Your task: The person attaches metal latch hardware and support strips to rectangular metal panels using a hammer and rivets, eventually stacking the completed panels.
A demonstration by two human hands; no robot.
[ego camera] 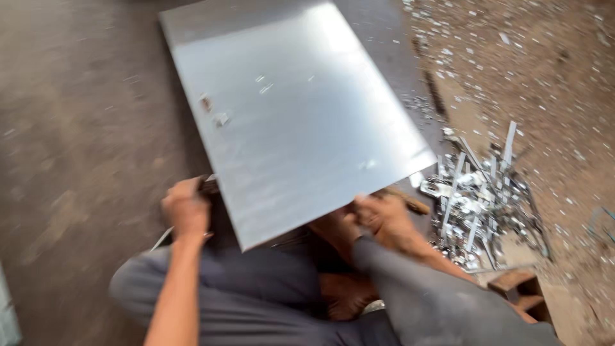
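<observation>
While the view is smeared by motion, I can make out a large rectangular metal sheet [291,109], bare and shiny, lying tilted across the dark floor in front of the seated person's knees, with its near edge lifted toward the lap. My left hand [186,208] is curled closed at the sheet's near left corner, fingers wrapped around something dark there that I cannot identify through the blur. My right hand [384,218] sits at the near right edge, fingers bent and closed against the underside of the sheet, with a brown stick-like handle [407,200] showing just beyond the knuckles. A few small scraps [214,112] rest on the sheet's upper left face. Just right of the sheet lies a heap of metal offcuts [477,198], strips and bent pieces tangled together, and farther out small shiny chips [487,45] are scattered over the dirt floor [77,128]. No boxes or labelled packages show.
</observation>
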